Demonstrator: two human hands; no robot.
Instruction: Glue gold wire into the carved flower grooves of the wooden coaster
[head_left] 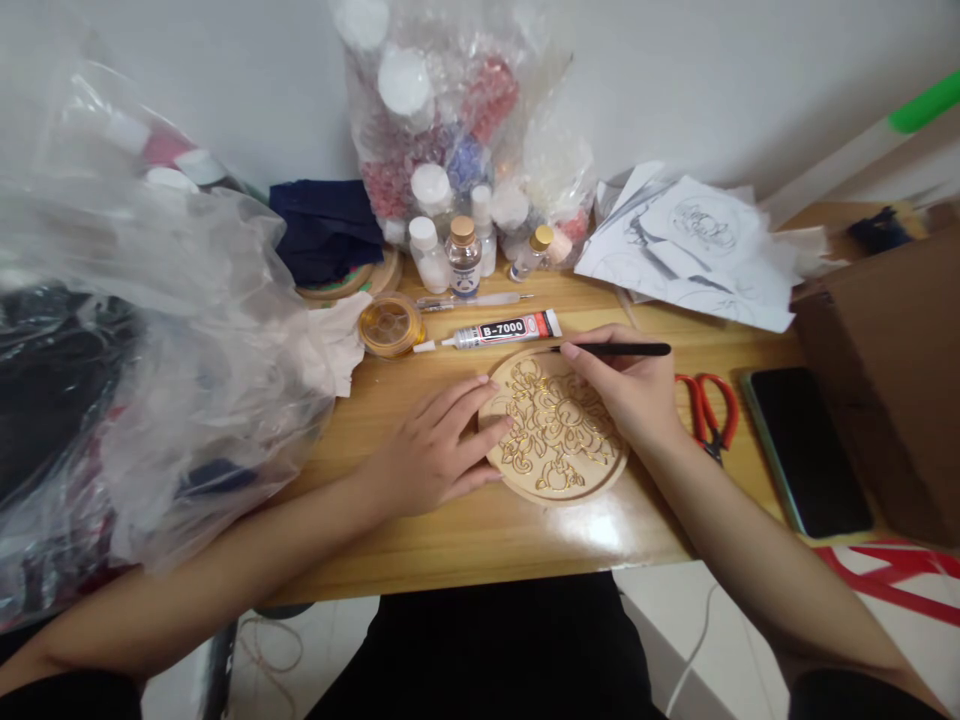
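Note:
A round pale wooden plaque (551, 490) lies flat on the table, covered with a flower pattern outlined in gold wire. My left hand (442, 445) rests at its left side, fingers stretched apart, with fingertips touching the rim and face. In my right hand (637, 385), a slim black tool that looks like tweezers (626, 349) is pinched near the plaque's top edge. Its tip points left, and I cannot make out whether it grips anything. Just behind the plaque are a B-7000 glue tube (506, 329) and a spool of gold wire (391, 325).
Red-handled pliers (707, 410) and a phone (810, 450) lie right, beside a cardboard box (892, 380). Behind are small bottles (464, 258), a pen (480, 300), a bag of coloured material (465, 120) and paper sketches (694, 250). Plastic bags (202, 380) crowd the left.

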